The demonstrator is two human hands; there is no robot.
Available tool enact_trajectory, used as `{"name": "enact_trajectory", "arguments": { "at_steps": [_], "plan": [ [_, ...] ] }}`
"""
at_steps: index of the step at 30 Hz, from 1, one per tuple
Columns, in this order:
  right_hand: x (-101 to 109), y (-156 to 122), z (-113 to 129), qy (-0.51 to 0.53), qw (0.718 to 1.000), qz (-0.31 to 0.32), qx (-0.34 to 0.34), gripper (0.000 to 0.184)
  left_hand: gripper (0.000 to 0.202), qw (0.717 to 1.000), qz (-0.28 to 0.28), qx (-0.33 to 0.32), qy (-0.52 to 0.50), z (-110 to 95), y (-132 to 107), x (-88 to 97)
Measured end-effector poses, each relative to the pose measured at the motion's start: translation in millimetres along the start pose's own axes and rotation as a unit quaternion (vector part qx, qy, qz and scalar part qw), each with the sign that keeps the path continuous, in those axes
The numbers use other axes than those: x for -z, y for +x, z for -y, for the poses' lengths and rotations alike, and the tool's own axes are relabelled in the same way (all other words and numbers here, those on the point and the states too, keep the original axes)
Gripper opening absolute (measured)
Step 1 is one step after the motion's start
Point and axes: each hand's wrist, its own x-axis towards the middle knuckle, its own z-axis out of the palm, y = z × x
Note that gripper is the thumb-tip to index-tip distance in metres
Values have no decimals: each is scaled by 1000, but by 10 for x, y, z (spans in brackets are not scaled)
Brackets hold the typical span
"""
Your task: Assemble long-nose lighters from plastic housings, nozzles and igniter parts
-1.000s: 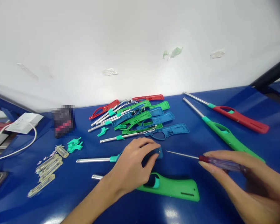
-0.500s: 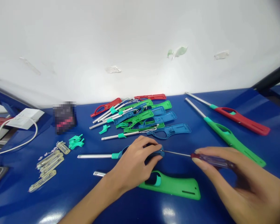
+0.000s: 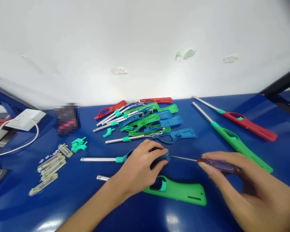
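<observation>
Blue lighter [image 3: 120, 159] is lying at the centre of the frame, its rod pointing left, and we are covering most of its handle with our left hand [image 3: 140, 169]. Our left forearm [image 3: 94, 204] is slanting up from the lower left, palm turned down, knuckles arching. Our left fingers are curling around the handle, grasping it, with thumb and forefinger bending towards its right end. Our right hand [image 3: 258, 191] is reaching in from the lower right, tilting its thumb side upwards. We are pinching the screwdriver [image 3: 218, 165] between thumb and forefinger; how the other right fingers are sitting, we cannot tell. Its thin shaft is pointing left, its tip meeting the lighter's right end.

Just below, the near green lighter [image 3: 183, 191] is lying partly beneath our left hand and wrist. Above, opened lighters [image 3: 145, 120] are lying in a heap at mid-frame. Right of them, the red lighter [image 3: 253, 126] and far green lighter [image 3: 243, 148] are slanting down the table [image 3: 195, 220]. At left, teal triggers [image 3: 79, 146] are lying near the clear tanks [image 3: 52, 167].
</observation>
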Motion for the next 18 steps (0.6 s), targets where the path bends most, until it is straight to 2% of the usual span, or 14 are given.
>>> {"name": "enact_trajectory", "arguments": {
  "at_steps": [12,18],
  "plan": [
    [31,19,0,-22,1000,6,-18,8,20,1000,-6,-4,1,6,-1,-5],
    [18,34,4,-23,1000,11,-16,11,19,1000,-13,-26,1,11,8,-5]
  ]
}}
